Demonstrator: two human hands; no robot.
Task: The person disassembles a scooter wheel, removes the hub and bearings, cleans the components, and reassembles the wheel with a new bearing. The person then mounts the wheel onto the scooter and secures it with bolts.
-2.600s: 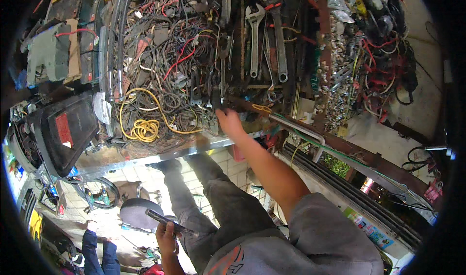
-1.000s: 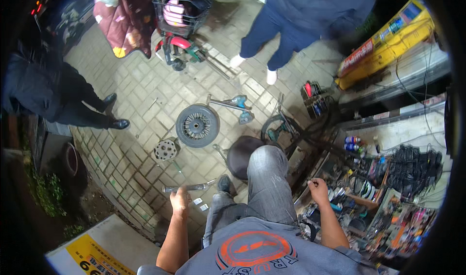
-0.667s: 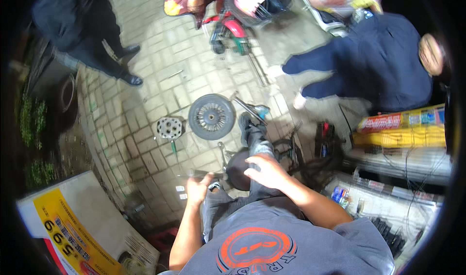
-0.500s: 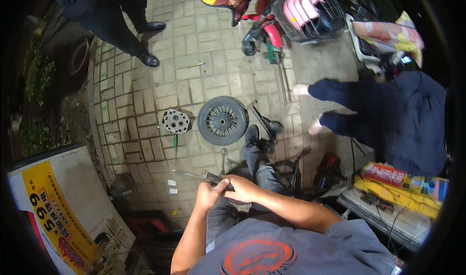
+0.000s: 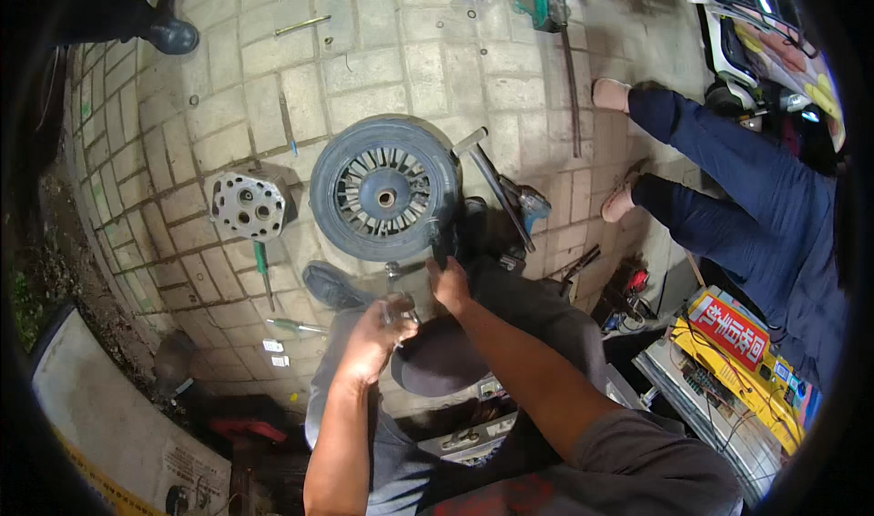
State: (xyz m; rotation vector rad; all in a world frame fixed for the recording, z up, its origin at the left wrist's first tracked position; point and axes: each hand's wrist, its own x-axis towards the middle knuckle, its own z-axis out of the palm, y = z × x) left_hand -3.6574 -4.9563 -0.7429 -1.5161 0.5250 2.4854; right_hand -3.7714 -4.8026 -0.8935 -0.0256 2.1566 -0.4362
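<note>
A spoked wheel with a black tyre (image 5: pixel 332 211) lies flat on the paving in front of me. My right hand (image 5: pixel 449 285) is closed around a dark-handled tool (image 5: pixel 441 243), whose tip is over the wheel's near right side; its exact kind is unclear. Nearer to me, my left hand (image 5: pixel 368 341) grips a shiny cylindrical part (image 5: pixel 399 308), partly covered by the fingers. Left of the wheel is a round metal hub plate (image 5: pixel 244 205) with several holes. A green-handled screwdriver (image 5: pixel 261 259) points away from it, and another screwdriver (image 5: pixel 296 325) lies near my left hand.
A hammer (image 5: pixel 496 188) and a cordless drill (image 5: pixel 528 205) lie right of the wheel. Another person's legs (image 5: pixel 701 143) extend in at the right; a dark shoe (image 5: pixel 173 35) stands far left. A yellow device (image 5: pixel 737 361) sits on a box at lower right.
The view has shifted closer to the wheel. My hands were together on a dark cylindrical thing; now they are apart, the right reaching forward to the wheel with a tool.
</note>
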